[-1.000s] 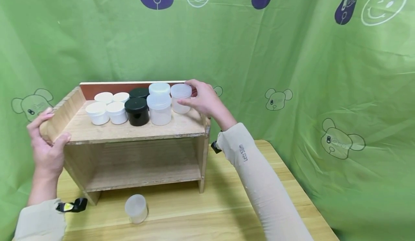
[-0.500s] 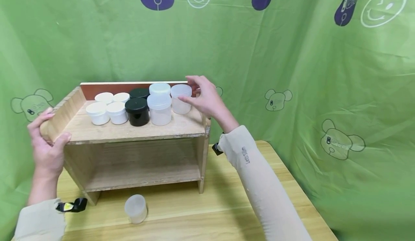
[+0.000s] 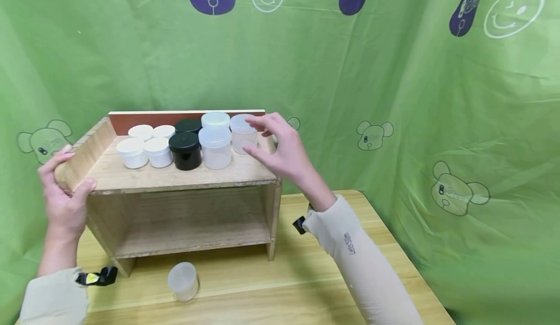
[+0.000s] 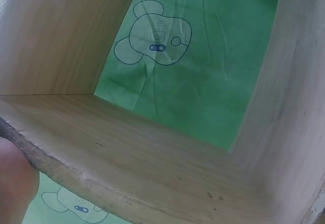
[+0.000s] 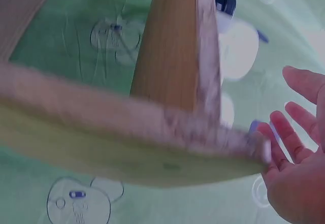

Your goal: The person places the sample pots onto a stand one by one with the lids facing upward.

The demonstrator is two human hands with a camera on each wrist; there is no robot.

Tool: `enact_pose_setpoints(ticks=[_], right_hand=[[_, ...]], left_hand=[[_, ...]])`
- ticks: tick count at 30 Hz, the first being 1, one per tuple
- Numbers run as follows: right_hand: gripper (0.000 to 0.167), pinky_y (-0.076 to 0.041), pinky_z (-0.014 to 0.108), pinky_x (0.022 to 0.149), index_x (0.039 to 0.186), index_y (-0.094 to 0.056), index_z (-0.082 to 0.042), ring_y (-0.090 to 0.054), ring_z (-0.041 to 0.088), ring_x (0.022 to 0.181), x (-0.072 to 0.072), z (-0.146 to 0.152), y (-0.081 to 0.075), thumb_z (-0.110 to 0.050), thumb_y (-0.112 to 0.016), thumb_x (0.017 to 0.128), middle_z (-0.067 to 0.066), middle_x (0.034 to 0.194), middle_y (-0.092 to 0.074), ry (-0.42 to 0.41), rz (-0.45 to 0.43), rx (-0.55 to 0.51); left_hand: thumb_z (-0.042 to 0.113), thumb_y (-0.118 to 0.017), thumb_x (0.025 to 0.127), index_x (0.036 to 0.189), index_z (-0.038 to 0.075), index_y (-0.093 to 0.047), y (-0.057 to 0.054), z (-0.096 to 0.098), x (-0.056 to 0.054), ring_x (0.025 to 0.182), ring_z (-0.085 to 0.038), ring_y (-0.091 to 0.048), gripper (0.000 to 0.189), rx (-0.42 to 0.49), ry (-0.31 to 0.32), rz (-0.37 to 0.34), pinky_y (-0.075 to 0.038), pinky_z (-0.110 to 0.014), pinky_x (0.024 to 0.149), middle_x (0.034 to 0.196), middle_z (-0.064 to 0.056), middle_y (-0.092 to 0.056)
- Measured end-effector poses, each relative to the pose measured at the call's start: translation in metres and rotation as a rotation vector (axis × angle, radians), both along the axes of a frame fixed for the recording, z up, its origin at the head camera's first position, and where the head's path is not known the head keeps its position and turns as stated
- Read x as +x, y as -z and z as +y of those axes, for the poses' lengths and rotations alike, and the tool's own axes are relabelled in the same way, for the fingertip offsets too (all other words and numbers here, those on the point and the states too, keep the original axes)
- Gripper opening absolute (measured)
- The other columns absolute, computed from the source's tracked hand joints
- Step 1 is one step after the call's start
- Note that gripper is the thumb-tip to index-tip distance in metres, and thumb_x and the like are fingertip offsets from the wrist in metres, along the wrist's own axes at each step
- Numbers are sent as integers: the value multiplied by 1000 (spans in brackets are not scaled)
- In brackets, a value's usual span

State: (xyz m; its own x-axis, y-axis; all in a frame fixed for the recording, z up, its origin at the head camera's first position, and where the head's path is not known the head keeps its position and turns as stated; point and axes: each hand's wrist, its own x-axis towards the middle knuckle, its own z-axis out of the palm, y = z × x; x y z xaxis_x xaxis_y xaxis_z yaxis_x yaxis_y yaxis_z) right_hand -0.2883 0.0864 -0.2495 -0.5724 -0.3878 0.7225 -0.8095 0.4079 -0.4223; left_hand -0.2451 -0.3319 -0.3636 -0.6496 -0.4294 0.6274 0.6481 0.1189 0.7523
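A two-tier wooden shelf [image 3: 245, 170] stands on the table in the head view. My left hand [image 3: 65, 203] grips its left side panel, thumb at the front edge; part of that hand [image 4: 18, 186] shows at the lower left of the left wrist view. Fingers spread and holding nothing, my right hand [image 3: 286, 152] is in front of the shelf's right end, beside a translucent lidded jar [image 3: 241, 139]. To its left are two more translucent jars [image 3: 215, 151], black jars [image 3: 185, 155] and several white jars [image 3: 132, 155], in two rows.
On the table [image 3: 245, 296] before the shelf stands a translucent cup [image 3: 183, 281]. The shelf's lower tier [image 3: 197, 230] holds nothing visible. A green patterned curtain [image 3: 393, 96] hangs behind and to the right.
My right hand has come off the rightmost translucent jar and drawn back toward me, to the right. That jar stays in place. My left hand keeps its grip on the shelf.
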Motion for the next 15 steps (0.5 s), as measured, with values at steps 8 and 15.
enact_pose_setpoints(ticks=[8,15], right_hand=[[51,-55,36,103,135,-65,-7,-62,24,117,38,-15,30,-16,-81,87,8,129,-67,-144,-4,65],[50,-53,31,107,135,-65,-10,-63,19,118,58,-32,72,-19,-81,88,6,126,-67,-213,-58,136]], left_hand=[[-12,-59,78,140,0,-43,0,-4,2,134,-16,-46,65,6,9,11,-46,-16,103,160,-4,-40],[-11,-60,79,141,1,-43,0,-2,0,132,-16,-47,65,0,9,-4,-46,-18,100,161,-3,-40]])
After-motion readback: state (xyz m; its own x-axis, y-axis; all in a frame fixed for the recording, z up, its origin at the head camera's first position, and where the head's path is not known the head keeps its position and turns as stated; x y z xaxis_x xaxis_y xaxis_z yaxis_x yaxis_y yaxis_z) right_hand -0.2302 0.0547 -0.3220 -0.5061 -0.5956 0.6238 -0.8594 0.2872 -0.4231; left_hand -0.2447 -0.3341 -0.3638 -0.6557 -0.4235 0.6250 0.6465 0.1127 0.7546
